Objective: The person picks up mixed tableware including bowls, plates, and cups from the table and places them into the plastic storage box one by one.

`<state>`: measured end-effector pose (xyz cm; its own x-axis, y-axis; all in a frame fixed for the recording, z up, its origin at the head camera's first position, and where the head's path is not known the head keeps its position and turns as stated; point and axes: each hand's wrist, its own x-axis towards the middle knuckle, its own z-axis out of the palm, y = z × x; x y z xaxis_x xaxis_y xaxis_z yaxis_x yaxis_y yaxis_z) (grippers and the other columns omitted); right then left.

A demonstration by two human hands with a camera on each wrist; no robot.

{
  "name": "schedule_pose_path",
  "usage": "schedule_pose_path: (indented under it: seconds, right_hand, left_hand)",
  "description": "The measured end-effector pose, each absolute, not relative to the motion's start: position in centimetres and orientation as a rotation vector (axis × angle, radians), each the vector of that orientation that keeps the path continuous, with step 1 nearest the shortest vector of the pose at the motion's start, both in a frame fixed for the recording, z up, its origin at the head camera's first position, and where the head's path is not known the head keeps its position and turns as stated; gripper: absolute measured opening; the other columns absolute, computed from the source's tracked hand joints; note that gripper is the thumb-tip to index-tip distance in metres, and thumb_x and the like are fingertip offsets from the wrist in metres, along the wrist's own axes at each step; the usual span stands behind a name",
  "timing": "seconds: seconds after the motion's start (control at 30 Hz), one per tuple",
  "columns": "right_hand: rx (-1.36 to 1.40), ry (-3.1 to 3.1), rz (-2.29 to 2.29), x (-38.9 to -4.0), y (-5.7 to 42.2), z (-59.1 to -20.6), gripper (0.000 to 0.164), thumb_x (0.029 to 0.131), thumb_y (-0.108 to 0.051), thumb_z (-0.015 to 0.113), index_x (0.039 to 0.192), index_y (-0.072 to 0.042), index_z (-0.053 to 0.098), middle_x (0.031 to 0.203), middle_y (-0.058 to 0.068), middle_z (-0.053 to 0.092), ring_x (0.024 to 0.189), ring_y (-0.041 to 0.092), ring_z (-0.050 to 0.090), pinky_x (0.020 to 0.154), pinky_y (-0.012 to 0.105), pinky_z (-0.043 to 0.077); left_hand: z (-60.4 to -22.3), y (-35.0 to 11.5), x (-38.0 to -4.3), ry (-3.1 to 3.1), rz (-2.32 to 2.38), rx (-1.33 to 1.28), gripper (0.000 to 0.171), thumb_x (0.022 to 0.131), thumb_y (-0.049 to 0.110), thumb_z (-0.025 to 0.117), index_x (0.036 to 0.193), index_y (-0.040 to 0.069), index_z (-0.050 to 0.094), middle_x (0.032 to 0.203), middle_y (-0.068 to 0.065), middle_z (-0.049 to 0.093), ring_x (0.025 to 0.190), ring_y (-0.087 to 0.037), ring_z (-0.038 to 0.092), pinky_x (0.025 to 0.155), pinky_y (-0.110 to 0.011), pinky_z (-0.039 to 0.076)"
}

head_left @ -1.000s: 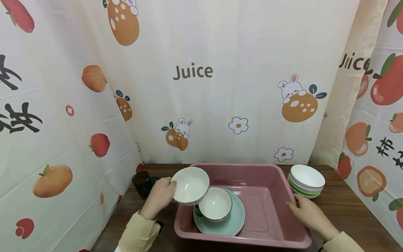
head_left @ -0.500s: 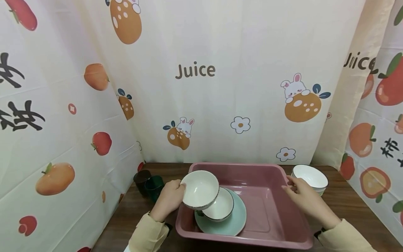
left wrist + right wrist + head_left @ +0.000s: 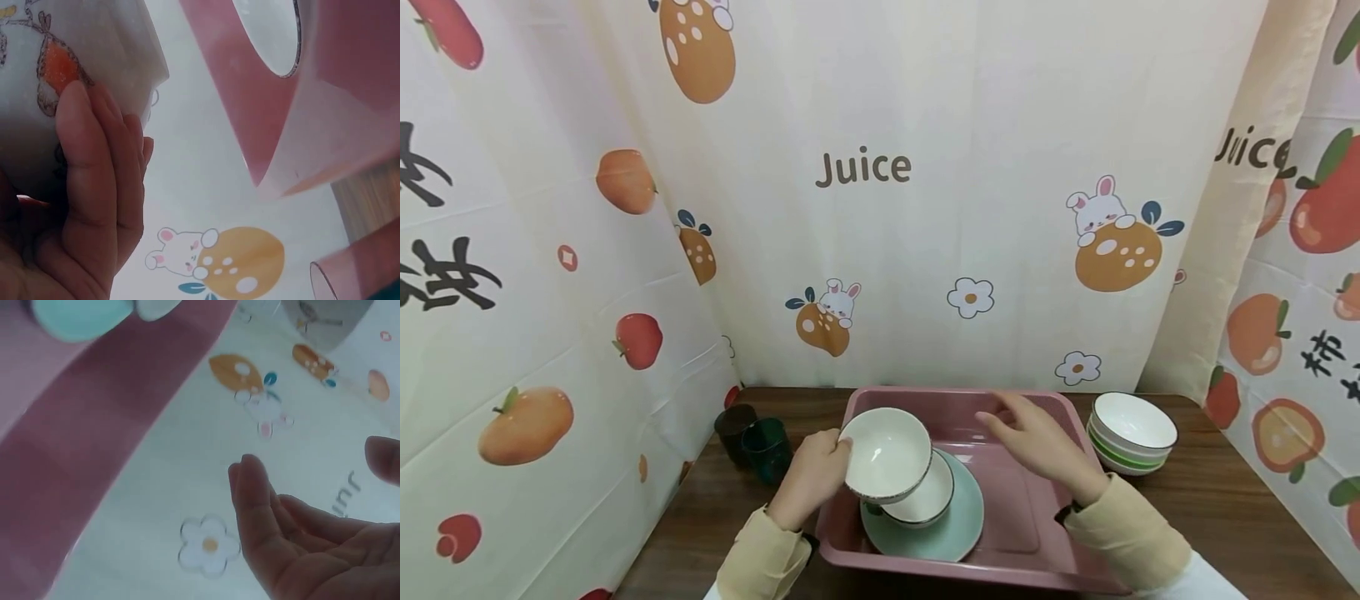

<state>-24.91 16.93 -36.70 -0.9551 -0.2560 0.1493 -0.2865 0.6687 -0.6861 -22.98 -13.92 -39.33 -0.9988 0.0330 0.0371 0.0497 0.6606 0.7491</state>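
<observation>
My left hand (image 3: 815,473) grips a white bowl (image 3: 887,454) by its left side, thumb at the rim and fingers around its patterned outside, as the left wrist view shows. That bowl hangs tilted over a second white bowl (image 3: 931,498), which sits on a pale green plate (image 3: 958,533) inside a pink basin (image 3: 1045,575). Over the basin's right half is my right hand (image 3: 1041,437), holding nothing, its fingers loosely bent and the thumb apart. In the right wrist view the fingers of my right hand (image 3: 300,544) touch no object.
Two dark cups, one brown (image 3: 730,427) and one green (image 3: 767,450), stand left of the basin on the wooden table (image 3: 681,533). A stack of bowls (image 3: 1133,429), one with a green band, is at the right. A printed curtain (image 3: 910,250) encloses the back and sides.
My left hand has carried the held bowl rightward, over the lower bowl. My right hand has left the basin's right wall and moved left over the basin.
</observation>
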Motion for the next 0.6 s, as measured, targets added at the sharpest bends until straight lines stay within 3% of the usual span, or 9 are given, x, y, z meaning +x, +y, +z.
schedule_pose_path:
  seconds: [0.37, 0.47, 0.6]
  right_hand:
    - [0.494, -2.918, 1.378, -25.9, 11.6, -37.7, 0.057, 0.095, -0.046, 0.060, 0.134, -0.006, 0.056, 0.122, 0.008, 0.065, 0.105, 0.018, 0.063, 0.087, 0.041, 0.053]
    - [0.533, -2.914, 1.433, -26.0, 10.8, -37.9, 0.051, 0.095, -0.041, 0.061, 0.130, -0.005, 0.058, 0.116, 0.006, 0.066, 0.095, 0.016, 0.064, 0.078, 0.036, 0.055]
    - [0.600, -2.919, 1.508, -25.9, 9.9, -38.2, 0.041, 0.096, -0.033, 0.061, 0.123, -0.002, 0.059, 0.098, 0.007, 0.065, 0.070, 0.015, 0.062, 0.061, 0.031, 0.054]
  left_hand:
    - [-39.3, -13.6, -23.1, -2.854, -1.250, -0.107, 0.033, 0.101, 0.019, 0.044, 0.109, -0.004, 0.066, 0.074, -0.007, 0.062, 0.061, -0.018, 0.051, 0.052, -0.029, 0.042]
    - [-39.2, -13.6, -23.1, -2.860, -1.228, -0.118, 0.032, 0.101, 0.018, 0.044, 0.109, -0.005, 0.066, 0.073, -0.007, 0.061, 0.061, -0.017, 0.051, 0.052, -0.029, 0.042]
    - [-39.2, -13.5, -23.0, -2.870, -1.207, -0.126, 0.032, 0.101, 0.018, 0.044, 0.108, -0.004, 0.066, 0.072, -0.006, 0.059, 0.061, -0.017, 0.050, 0.052, -0.029, 0.042]
